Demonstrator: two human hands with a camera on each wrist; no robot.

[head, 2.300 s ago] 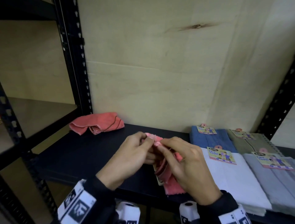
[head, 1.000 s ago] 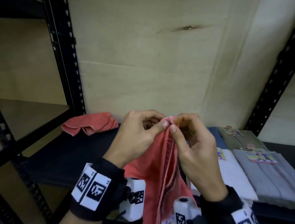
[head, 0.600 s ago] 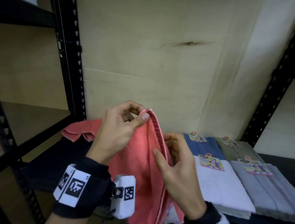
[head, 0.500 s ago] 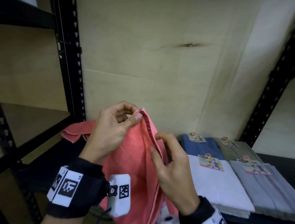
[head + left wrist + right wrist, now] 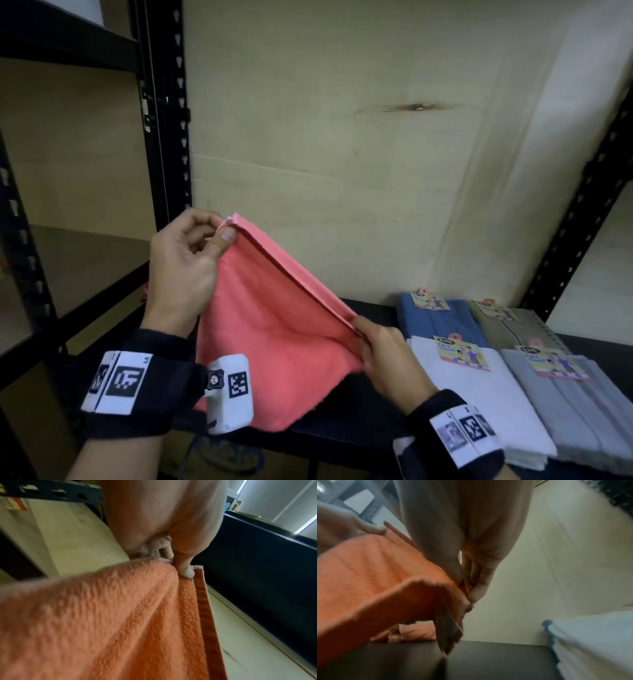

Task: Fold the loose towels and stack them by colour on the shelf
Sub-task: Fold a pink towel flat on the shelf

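A: Starting at the left: L hand [image 5: 186, 263] pinches one top corner of the coral towel [image 5: 274, 339], thumb w/ forefinger, raised well above the shelf [image 5: 373, 310].

B: And the towel itself?

A: Doubled over, hem edge pulled taut, sloping down to the R hand [image 5: 387, 359], which pinches the other end (thumb on top, fingers behind). Rest hangs in front of the shelf edge.

B: Anything behind it?

A: A crumpled coral towel [image 5: 412, 631] at the back, seen from the R wrist cam. Further right, folded stacks w/ tags: blue towel [image 5: 442, 320] behind white towel [image 5: 479, 394], olive towel [image 5: 507, 325] behind grey towel [image 5: 575, 404].
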